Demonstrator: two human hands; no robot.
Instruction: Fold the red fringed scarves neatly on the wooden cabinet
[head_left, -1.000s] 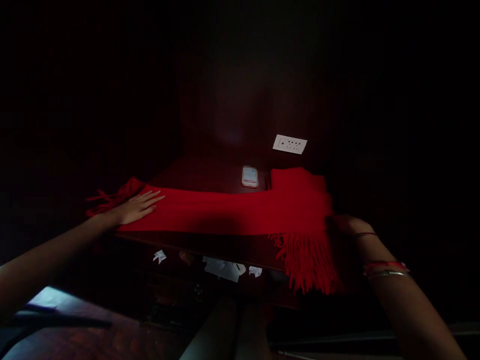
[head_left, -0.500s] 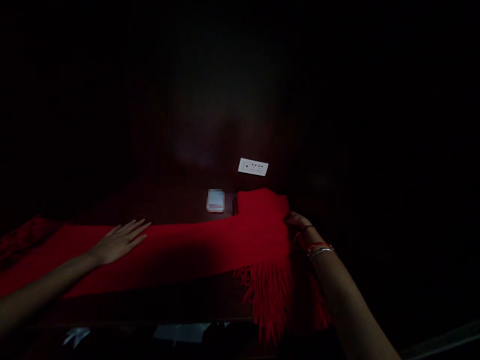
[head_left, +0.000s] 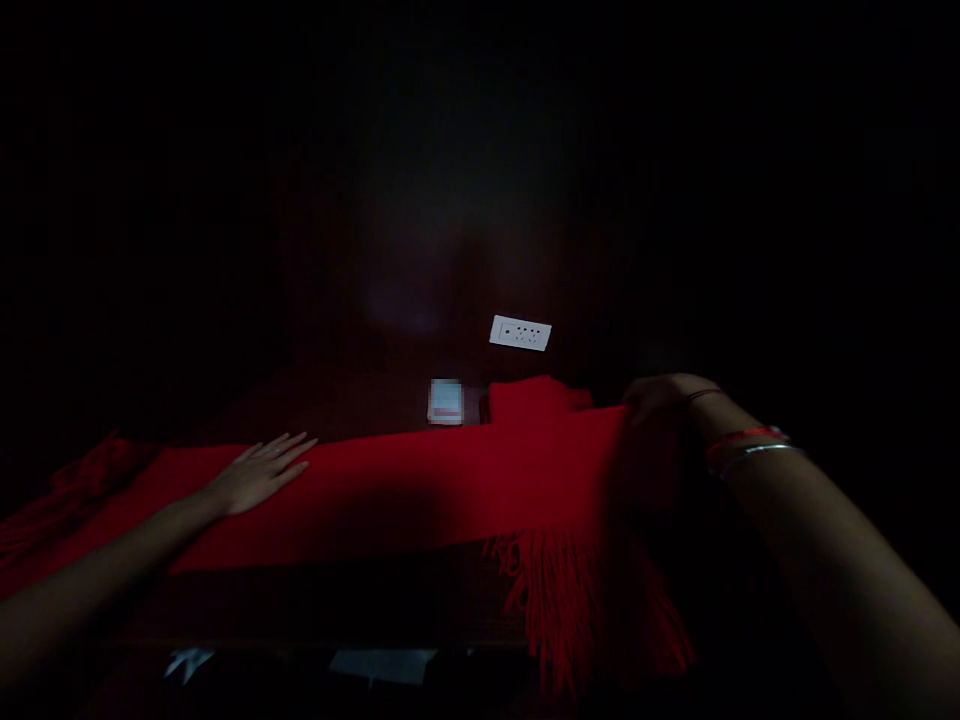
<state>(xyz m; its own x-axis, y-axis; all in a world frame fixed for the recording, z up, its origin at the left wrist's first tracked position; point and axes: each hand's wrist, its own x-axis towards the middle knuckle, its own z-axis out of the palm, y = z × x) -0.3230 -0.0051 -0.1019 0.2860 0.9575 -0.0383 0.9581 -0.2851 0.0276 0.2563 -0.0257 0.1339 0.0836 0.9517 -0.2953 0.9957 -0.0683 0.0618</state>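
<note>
Red fringed scarf [head_left: 420,490] stretched flat across the counter.

You see it lying as one long band, bright red and soft-looking. Under your left grip [head_left: 259,475] it is pressed flat; past that grip its far end trails off into the dark. At your right grip [head_left: 660,410] the end is folded over, and its fringe hangs below that grip, over the counter's front edge.

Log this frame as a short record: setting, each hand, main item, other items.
setting: very dark room, dark wooden table
left hand: flat, palm down on the red scarf, fingers spread
right hand: at the scarf's right end; grip unclear in shadow
red scarf: spread along the table, fringe hanging over the front edge
other items: small white box behind the scarf; white socket plate; bangles on right wrist
</note>
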